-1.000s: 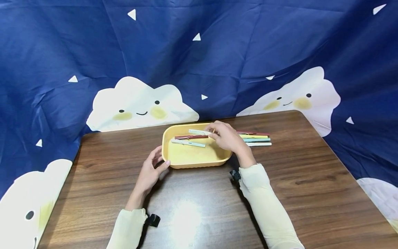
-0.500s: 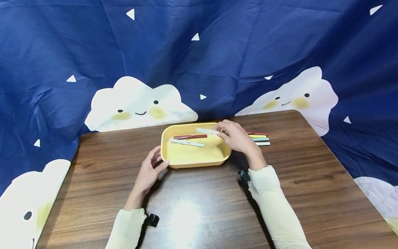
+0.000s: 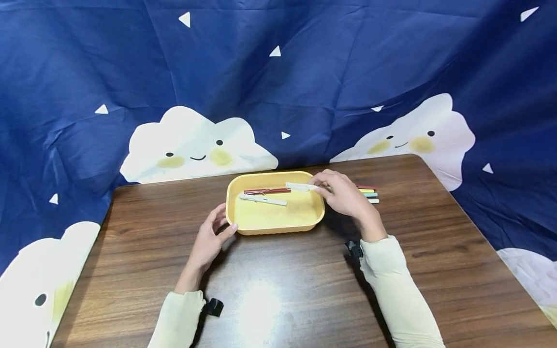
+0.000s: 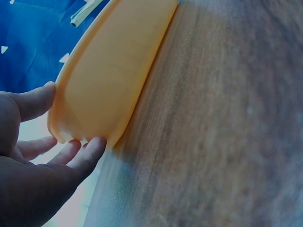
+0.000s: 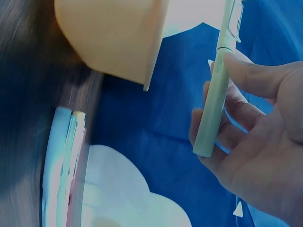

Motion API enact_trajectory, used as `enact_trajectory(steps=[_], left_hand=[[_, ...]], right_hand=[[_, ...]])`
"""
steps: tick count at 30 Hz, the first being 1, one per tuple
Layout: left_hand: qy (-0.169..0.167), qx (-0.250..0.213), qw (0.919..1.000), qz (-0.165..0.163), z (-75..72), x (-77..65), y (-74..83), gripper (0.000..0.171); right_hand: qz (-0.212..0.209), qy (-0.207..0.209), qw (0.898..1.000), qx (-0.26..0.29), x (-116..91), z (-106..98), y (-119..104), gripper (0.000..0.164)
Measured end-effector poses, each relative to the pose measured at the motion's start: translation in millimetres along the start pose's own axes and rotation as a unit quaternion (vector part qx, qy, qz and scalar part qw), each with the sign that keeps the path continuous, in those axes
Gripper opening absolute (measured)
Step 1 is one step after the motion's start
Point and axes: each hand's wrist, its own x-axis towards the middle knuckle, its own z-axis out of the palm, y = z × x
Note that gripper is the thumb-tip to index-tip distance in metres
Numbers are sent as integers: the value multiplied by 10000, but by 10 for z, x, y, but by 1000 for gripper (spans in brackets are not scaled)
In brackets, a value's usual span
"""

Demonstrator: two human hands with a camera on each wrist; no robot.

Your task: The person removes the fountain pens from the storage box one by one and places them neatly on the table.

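My left hand (image 3: 210, 240) grips the front left corner of a yellow plastic tray (image 3: 270, 221), thumb at the rim and fingers against the outer wall (image 4: 104, 80). In the tray lie a dark red pen (image 3: 256, 191) and, just in front of it, a pale blue-white pen (image 3: 265, 200). Over the tray's right end, my right hand (image 3: 348, 198) pinches a whitish pen (image 3: 298, 186) between thumb and fingers. The right wrist view shows this pen (image 5: 214, 101) with its wire clip, held apart from the tray's wall.
Right of the tray, several pens lie side by side on the wooden table (image 3: 435, 241), including a red pen (image 3: 367, 187), a yellow one (image 3: 366, 191) and a white one (image 3: 374, 201). My right hand partly hides them. A blue cloud-patterned cloth (image 3: 304, 72) hangs behind the table.
My right hand has moved rightward with the whitish pen, from over the tray's middle to its right rim. The left hand stays on the tray's corner.
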Motion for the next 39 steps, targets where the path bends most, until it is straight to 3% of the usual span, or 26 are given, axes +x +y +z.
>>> enact_trajectory(steps=[6, 39], left_hand=[[-13, 1, 10000, 5, 0, 2, 8, 65], [-39, -36, 10000, -30, -3, -6, 23, 66]], right_hand=[[198, 9, 9997, 115, -54, -61, 98, 17], [214, 308, 9993, -67, -352, -281, 477, 17]])
